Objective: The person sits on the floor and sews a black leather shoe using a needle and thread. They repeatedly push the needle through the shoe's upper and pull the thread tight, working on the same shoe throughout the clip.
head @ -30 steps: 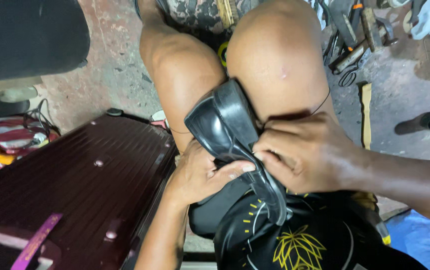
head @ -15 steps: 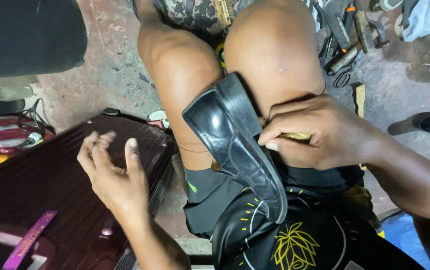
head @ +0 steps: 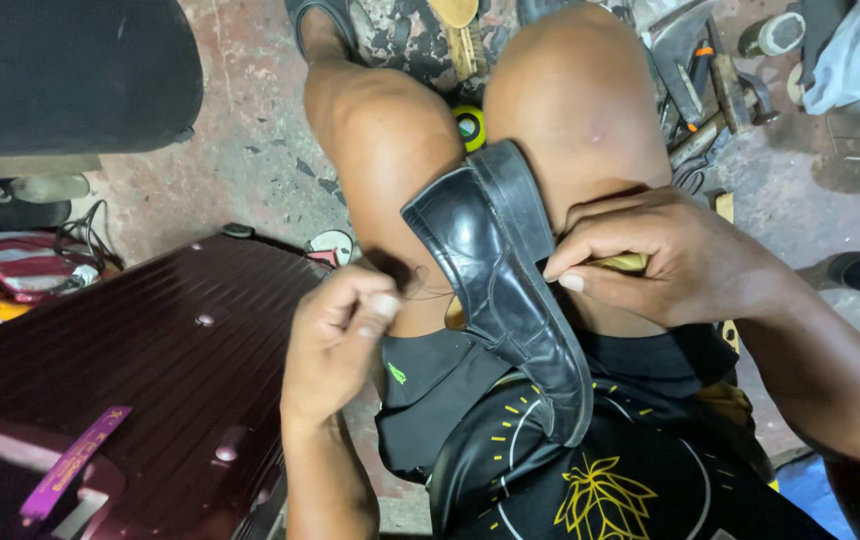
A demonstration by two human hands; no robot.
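So the black leather shoe [head: 505, 290] sits wedged between the knees, toe up. Right hand [head: 675, 260] curls around its sole edge, gripping it. Left hand [head: 335, 335] pinches a thin thread [head: 430, 293] beside the maroon suitcase [head: 130, 370].

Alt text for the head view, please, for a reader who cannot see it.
A black leather shoe lies between a seated person's bare knees, steadied by the right hand. The left hand pinches something small, perhaps thread, beside it. A dark red suitcase sits at left; tools lie on the floor.
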